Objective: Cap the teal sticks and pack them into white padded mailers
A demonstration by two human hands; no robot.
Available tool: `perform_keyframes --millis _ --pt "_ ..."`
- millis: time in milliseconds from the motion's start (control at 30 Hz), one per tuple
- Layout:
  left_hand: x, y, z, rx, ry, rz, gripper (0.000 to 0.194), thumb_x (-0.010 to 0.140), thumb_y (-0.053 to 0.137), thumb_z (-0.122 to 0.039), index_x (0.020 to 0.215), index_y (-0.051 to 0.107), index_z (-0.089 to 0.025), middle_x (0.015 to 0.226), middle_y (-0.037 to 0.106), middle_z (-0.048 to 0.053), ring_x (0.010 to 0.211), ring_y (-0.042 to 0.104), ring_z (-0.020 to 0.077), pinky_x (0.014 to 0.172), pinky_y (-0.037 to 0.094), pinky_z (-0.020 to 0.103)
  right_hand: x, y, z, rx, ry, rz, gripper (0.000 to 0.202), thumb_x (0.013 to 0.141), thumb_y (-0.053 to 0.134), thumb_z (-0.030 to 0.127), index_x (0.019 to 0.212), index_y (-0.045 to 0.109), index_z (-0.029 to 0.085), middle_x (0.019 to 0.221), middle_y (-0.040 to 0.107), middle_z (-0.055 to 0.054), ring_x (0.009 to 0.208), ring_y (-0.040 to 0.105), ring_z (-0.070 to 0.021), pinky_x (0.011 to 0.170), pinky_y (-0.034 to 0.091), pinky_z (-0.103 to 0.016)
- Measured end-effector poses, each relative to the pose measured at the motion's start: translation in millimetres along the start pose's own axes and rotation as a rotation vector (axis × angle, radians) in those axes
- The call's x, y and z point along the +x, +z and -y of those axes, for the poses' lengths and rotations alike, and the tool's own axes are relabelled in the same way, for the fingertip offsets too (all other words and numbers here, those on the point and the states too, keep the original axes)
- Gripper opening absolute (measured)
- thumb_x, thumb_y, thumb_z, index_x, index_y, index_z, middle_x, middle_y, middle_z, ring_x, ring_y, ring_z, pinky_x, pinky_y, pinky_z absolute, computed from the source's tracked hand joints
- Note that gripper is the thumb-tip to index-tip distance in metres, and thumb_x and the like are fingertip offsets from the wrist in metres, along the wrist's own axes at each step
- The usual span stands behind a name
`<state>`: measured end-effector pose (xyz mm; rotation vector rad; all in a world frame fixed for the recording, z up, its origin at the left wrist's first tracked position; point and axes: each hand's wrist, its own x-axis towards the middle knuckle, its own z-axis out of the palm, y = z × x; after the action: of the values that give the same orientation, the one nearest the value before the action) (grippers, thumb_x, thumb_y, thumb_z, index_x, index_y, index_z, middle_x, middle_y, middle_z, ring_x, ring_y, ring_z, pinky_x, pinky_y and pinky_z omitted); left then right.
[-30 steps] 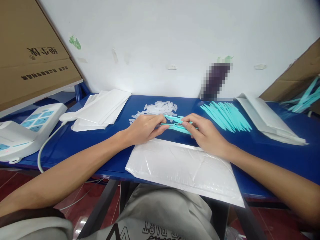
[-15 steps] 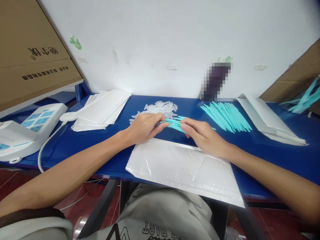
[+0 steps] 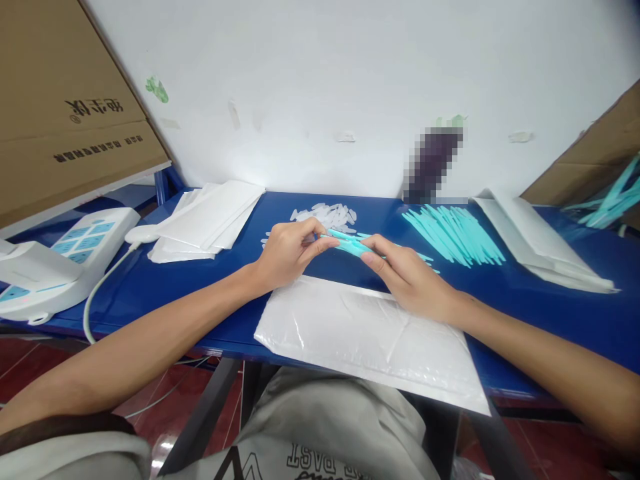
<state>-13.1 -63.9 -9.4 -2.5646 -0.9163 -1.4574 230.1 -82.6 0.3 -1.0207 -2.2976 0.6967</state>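
Between my hands, above the blue table (image 3: 240, 313), is a slim turquoise plastic piece (image 3: 351, 247). My left hand (image 3: 290, 257) pinches its left end between thumb and fingers. The other end is in the closed fingers of my right hand (image 3: 410, 277), which partly hide it. I cannot tell whether it is one stick or two together. Small translucent white pieces (image 3: 333, 217) lie in a heap just behind my left hand. A pile of turquoise sticks (image 3: 455, 235) rests beyond my right hand, with a few loose ones near its fingers.
A white padded envelope (image 3: 365, 343) lies at the front edge below my hands. Flat white envelopes (image 3: 210, 217) are stacked at left, beside a power strip (image 3: 90, 247) with a cable. Another white packet (image 3: 545, 243) lies at right. Cardboard boxes (image 3: 55, 60) stand at both sides.
The turquoise piece has tilted and shifted slightly in my fingers. My left thumb and fingers have moved a little along its end. The piles have stayed put.
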Motion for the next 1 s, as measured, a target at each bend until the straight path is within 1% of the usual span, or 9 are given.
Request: perform_keyframes --millis 133,267,333,533,633,733,833,933,1000 --pt "0 -1.5 2 -0.099 -0.063 0.053 0.032 0.099 0.059 -0.048 0.087 0.06 -0.018 0.053 0.038 -0.011 0.044 0.03 0.0066 0.046 0.028 0.022 0 -1 1 0.022 -0.002 -0.001 0.032 0.106 0.036 0.05 0.097 0.053 0.024 0.069 0.047 0.004 0.058 0.042 -0.0141 0.058 0.031 -0.03" --pt "0 -3.3 0 -0.141 -0.101 0.185 0.032 0.097 0.064 -0.044 0.115 0.063 -0.018 0.06 0.047 -0.008 0.048 0.036 0.0076 0.049 0.03 0.022 0 -2 3 0.06 -0.009 -0.005 0.034 0.105 0.036 0.051 0.095 0.054 0.023 0.072 0.05 0.003 0.061 0.043 -0.0146 0.06 0.033 -0.03" --pt "1 -2.9 -3 -0.21 -0.132 0.223 0.031 0.098 0.063 -0.04 0.119 0.066 -0.018 0.063 0.052 -0.006 0.049 0.037 0.0079 0.049 0.03 0.022 0 -2 2 0.07 -0.013 0.008 0.036 0.106 0.035 0.051 0.095 0.054 0.023 0.072 0.05 0.002 0.061 0.043 -0.0148 0.06 0.034 -0.031" --pt "4 0.4 -12 -0.43 -0.327 0.179 0.021 0.094 0.069 -0.036 0.094 0.074 -0.016 0.059 0.053 -0.005 0.047 0.031 0.0066 0.043 0.026 0.022 -1 -1 -2 0.042 -0.022 0.044 0.039 0.106 0.032 0.051 0.101 0.058 0.023 0.082 0.063 -0.002 0.069 0.054 -0.0173 0.063 0.038 -0.032" --pt "5 1.3 -13 -0.516 -0.406 0.173 0.021 0.091 0.071 -0.037 0.087 0.075 -0.016 0.061 0.057 -0.004 0.048 0.035 0.0065 0.042 0.028 0.021 -2 -2 -2 0.009 -0.041 0.044 0.037 0.105 0.035 0.05 0.104 0.06 0.023 0.085 0.067 -0.004 0.073 0.058 -0.0198 0.064 0.04 -0.033" --pt "5 2.3 -14 -0.572 -0.448 0.168 0.021 0.09 0.072 -0.037 0.087 0.075 -0.016 0.069 0.064 -0.001 0.053 0.042 0.0071 0.047 0.034 0.02 -1 -2 -1 0.017 -0.052 0.025 0.036 0.105 0.037 0.049 0.104 0.062 0.023 0.089 0.068 -0.005 0.08 0.062 -0.0214 0.069 0.044 -0.034" --pt "4 3.4 -14 -0.576 -0.474 0.159 0.024 0.089 0.072 -0.038 0.084 0.074 -0.014 0.074 0.066 0.001 0.06 0.048 0.0083 0.052 0.039 0.021 0 -1 -2 0.076 -0.044 0.012 0.037 0.106 0.037 0.047 0.103 0.064 0.022 0.087 0.066 -0.004 0.082 0.061 -0.0202 0.073 0.044 -0.033" --pt "3 4.2 -14 -0.558 -0.476 0.156 0.029 0.088 0.073 -0.039 0.075 0.071 -0.014 0.068 0.06 0.0 0.056 0.042 0.0075 0.049 0.034 0.021 1 0 -4 0.128 -0.029 -0.018 0.038 0.106 0.038 0.048 0.1 0.063 0.021 0.078 0.059 -0.001 0.073 0.055 -0.0173 0.068 0.04 -0.031" --pt "3 4.1 -15 -0.549 -0.47 0.161 0.029 0.089 0.073 -0.039 0.074 0.07 -0.014 0.063 0.054 -0.002 0.054 0.037 0.0069 0.047 0.03 0.021 1 1 -5 0.145 -0.028 -0.042 0.038 0.105 0.039 0.049 0.091 0.06 0.021 0.073 0.053 0.001 0.068 0.049 -0.0154 0.065 0.037 -0.03"
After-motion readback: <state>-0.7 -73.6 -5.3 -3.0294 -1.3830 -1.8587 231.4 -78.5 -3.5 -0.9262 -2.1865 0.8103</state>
